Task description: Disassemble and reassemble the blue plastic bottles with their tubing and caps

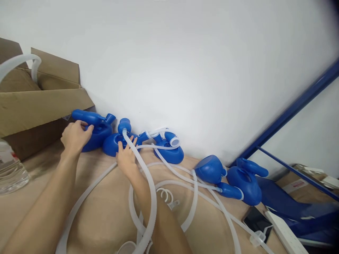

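Note:
My left hand (76, 137), fingers curled in, is closed at the near side of a blue plastic urinal bottle (99, 135) beside the carton; its grip is partly hidden. Fingers apart, my right hand (126, 155) rests against a second blue bottle (109, 144), which lies low by the wall. From a blue funnel-like head (124, 125) above that bottle, a translucent white hose (144, 165) passes over my right hand and curves down across my forearm. Another blue bottle (171, 155) sits to the right, with a blue white-rimmed connector (173, 139) above it.
An open cardboard box (42, 102) and a clear water bottle (13, 169) stand left. More blue parts (210, 169) and a handled blue bottle (247, 185) lie right. Hoses loop over the tabletop (97, 215). A phone (255, 220) and white power strip (286, 233) lie near a blue frame (296, 106).

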Action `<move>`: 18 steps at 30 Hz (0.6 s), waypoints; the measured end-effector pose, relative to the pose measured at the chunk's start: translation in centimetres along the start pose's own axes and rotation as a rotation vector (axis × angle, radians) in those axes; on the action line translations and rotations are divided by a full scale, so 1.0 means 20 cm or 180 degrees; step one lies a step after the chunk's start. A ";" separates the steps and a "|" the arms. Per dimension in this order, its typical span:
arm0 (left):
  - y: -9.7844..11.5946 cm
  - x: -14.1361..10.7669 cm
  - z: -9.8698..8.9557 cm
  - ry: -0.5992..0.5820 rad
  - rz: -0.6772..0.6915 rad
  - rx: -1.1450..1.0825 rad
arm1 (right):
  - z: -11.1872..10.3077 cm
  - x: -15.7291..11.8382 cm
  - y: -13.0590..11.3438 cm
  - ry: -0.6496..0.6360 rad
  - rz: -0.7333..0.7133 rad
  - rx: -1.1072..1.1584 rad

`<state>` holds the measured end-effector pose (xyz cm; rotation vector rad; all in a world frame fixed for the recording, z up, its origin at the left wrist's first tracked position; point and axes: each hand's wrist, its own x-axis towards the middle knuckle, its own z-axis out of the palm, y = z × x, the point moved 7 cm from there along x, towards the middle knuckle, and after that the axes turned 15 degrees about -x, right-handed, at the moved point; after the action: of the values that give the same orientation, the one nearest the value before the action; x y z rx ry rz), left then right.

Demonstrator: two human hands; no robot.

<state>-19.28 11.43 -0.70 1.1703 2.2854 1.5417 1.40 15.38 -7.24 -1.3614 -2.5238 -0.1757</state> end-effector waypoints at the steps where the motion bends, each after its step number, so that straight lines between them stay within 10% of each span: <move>1: -0.06 0.01 -0.02 0.0009 -0.0055 0.0070 | 0.00 0.01 0.01 0.0062 -0.0011 0.0118; 8: -0.27 0.07 0.07 -0.0278 -0.0212 0.0029 | -0.03 -0.02 0.21 0.0206 -0.0454 0.1030; 14: -0.21 0.04 0.08 -0.0292 -0.0421 0.0075 | -0.18 -0.31 0.37 -0.0575 -0.1622 0.1029; 18: -0.17 0.02 0.07 -0.0278 -0.0522 0.0037 | -0.31 -0.55 0.58 -0.1004 -0.1349 0.1229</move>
<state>-20.53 12.14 -4.08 1.0036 2.2733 1.3930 17.84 11.48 -4.69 -0.7453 -2.8742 0.4594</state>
